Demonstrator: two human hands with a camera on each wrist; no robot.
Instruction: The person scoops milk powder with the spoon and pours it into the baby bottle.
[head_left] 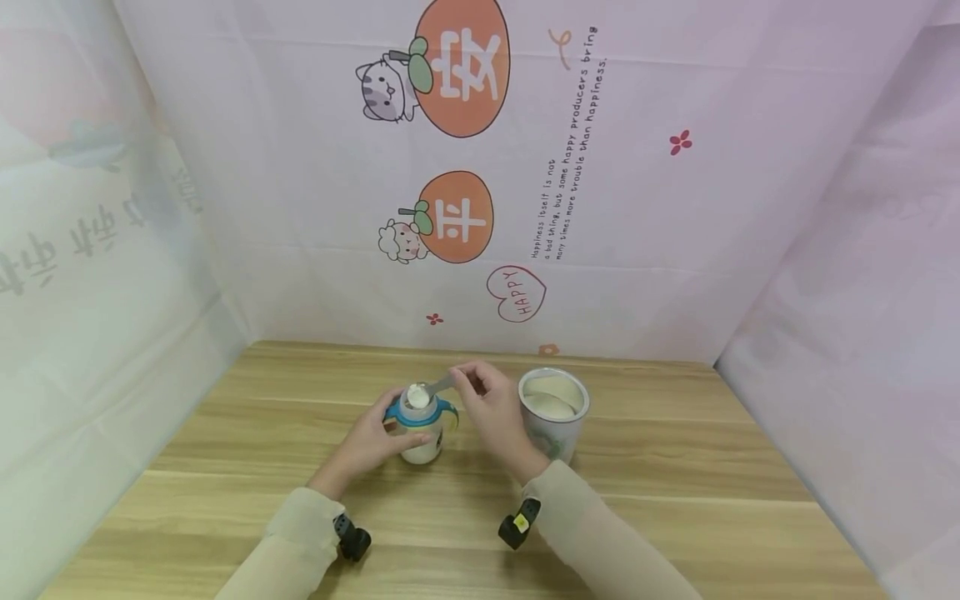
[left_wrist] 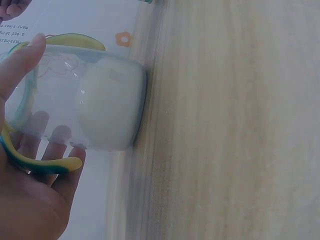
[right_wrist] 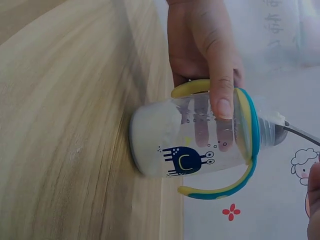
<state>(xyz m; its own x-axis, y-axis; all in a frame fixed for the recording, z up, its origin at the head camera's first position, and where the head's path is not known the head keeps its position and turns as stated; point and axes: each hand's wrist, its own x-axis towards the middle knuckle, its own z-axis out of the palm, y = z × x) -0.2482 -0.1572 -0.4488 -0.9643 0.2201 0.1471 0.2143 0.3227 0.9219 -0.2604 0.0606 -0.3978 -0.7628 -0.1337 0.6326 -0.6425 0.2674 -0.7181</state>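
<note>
A clear baby bottle (head_left: 422, 452) with blue-and-yellow side handles stands on the table, white contents filling its lower part. My left hand (head_left: 369, 440) grips it from the left; the right wrist view shows the thumb across the bottle's wall (right_wrist: 195, 145) and fingers behind. From the right, my right hand (head_left: 491, 410) pinches the handle of a grey spoon (head_left: 442, 384). The spoon's bowl is at the bottle's open mouth, with a heap of white powder (head_left: 418, 395) there. In the left wrist view, fingers of my left hand (left_wrist: 35, 200) pass behind the bottle, beside one handle.
Right of my right hand stands an open white can (head_left: 538, 429) with pale powder (head_left: 550, 406) inside. The wood-grain table (head_left: 675, 492) ends at a printed cloth backdrop (head_left: 615, 317), with cloth walls on both sides. Each wrist wears a small black camera.
</note>
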